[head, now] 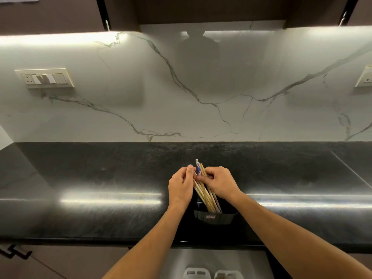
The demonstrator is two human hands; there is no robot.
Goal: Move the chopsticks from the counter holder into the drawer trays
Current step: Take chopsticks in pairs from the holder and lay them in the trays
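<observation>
A bundle of pale wooden chopsticks (207,196) stands tilted in a black holder (213,217) near the front of the black counter. One chopstick has a blue-and-white patterned top. My left hand (180,188) pinches the upper end of a chopstick on the bundle's left side. My right hand (219,183) closes its fingers around the tops of the other chopsticks from the right. Below the counter edge an open drawer (175,260) shows the tops of two white trays (213,274). The holder's far side is hidden behind my hands.
The glossy black counter (100,178) stretches left and right, backed by a white marble wall. Switch plates (45,78) sit on the wall at left and far right. A black cabinet handle (14,251) shows at the lower left.
</observation>
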